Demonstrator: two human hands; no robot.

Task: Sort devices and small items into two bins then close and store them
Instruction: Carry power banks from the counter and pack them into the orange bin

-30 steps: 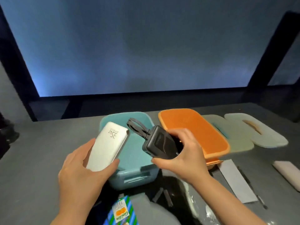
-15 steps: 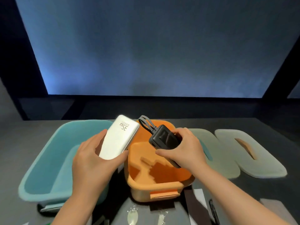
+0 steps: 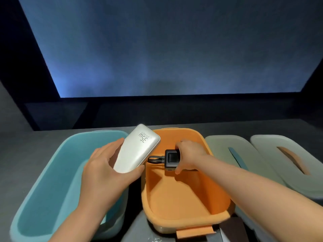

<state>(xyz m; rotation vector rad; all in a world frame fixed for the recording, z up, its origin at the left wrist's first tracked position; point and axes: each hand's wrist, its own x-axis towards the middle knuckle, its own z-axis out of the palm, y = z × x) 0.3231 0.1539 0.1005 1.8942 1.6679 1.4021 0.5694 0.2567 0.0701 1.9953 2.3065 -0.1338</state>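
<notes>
- Head view: sorting step, mid-drop. Right hand [image 3: 187,154] reaching down into orange bin [image 3: 185,217], fingers and thumb curled round black charger [image 3: 172,157], short cable loop sticking out to the left. Charger low by the far wall, looks about on the floor, can't say for sure.
- Left hand [image 3: 104,170] hovering over the gap between teal bin [image 3: 40,198] and orange one, thumb and fingers clamped on the sides of white power bank [image 3: 136,151], tilted up, nothing set down yet.
- Next, probably: let go of charger, pull right arm out, then drop power bank in, likely same bin.
- Two pale lids [image 3: 232,154] lying flat to the right, both bins not yet closed.
</notes>
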